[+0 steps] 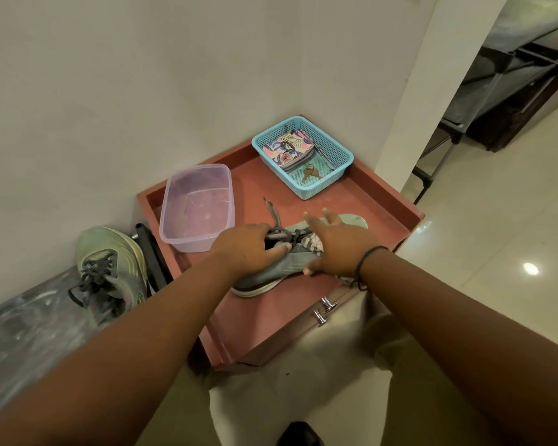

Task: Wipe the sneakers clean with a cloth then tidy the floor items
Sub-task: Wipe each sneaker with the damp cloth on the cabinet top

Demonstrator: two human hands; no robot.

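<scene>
A grey-green sneaker (pixel 273 275) lies on its side on the red-brown cabinet top (pixel 271 320). My left hand (pixel 248 249) grips its collar near the dark laces. My right hand (pixel 337 246) presses a striped cloth (pixel 313 243) against the shoe's upper, with the index finger stretched out. The sneaker's toe sticks out beyond my right hand. A second, matching sneaker (pixel 113 272) rests to the left on a plastic-wrapped surface, laces up.
A clear pink tub (pixel 197 207) stands at the cabinet's back left. A blue basket (pixel 303 156) with a floral pouch and keys sits in the back corner by the wall. Two drawer knobs (pixel 323 312) face the tiled floor. A dark frame stands at the right.
</scene>
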